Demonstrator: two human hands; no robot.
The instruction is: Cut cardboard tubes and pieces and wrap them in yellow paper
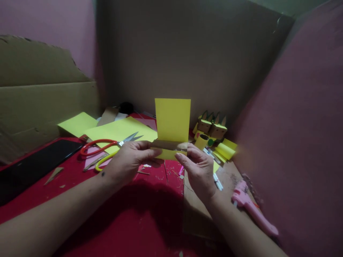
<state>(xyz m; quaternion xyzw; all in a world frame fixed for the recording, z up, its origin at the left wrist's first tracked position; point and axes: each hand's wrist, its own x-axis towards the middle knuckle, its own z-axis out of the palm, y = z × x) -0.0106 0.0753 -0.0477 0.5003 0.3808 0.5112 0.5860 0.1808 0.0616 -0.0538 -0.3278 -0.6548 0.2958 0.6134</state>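
Note:
Between my two hands is a yellow sheet of paper (173, 119), standing upright above the table, with a strip of brown cardboard (168, 144) across its lower part. The paper's bottom edge is folded up in front of the cardboard. My left hand (131, 159) pinches the left end of this fold, thumb in front. At the right end, my right hand (199, 167) pinches it the same way. Scissors (119, 143) with one red and one yellow handle lie just behind my left hand, blades pointing away to the right.
A red-covered table (139, 228) carries paper scraps. Yellow sheets (118, 130) lie behind the scissors, and a black flat panel (34, 167) sits left. Decorated cardboard figures (211, 126), markers (218, 182), a cardboard piece (198, 214) and a pink glue gun (253, 207) are right.

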